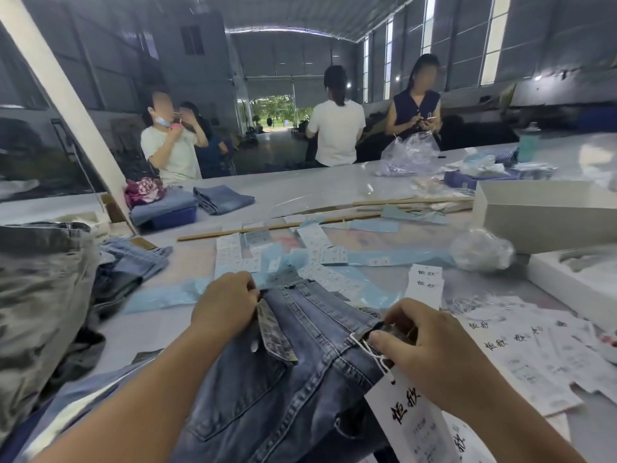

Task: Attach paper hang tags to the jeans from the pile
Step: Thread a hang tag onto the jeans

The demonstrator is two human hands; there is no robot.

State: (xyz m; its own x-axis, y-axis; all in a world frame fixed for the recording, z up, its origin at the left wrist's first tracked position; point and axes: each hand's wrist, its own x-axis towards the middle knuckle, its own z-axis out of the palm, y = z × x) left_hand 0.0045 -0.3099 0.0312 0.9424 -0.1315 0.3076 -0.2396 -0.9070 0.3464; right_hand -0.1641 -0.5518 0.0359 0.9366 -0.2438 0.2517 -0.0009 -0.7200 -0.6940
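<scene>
1. The table [334, 182] bears a pile of jeans [40, 289] at the left, well apart from the pair in work.
2. The jeans [300, 362] lie between both hands, the waistband running from the left hand across to the right hand.
3. The left hand [223, 305], forearm reaching in from below, has its fingers curled, pinching the waistband's far end.
4. The right hand [430, 349] is nearer the tag; its fingers, curled over, pinch the belt loop [375, 329] and the white string [367, 350].
5. The hang tag [410, 426] hangs from that string, just below the right hand, its long axis pointing toward the camera.
</scene>
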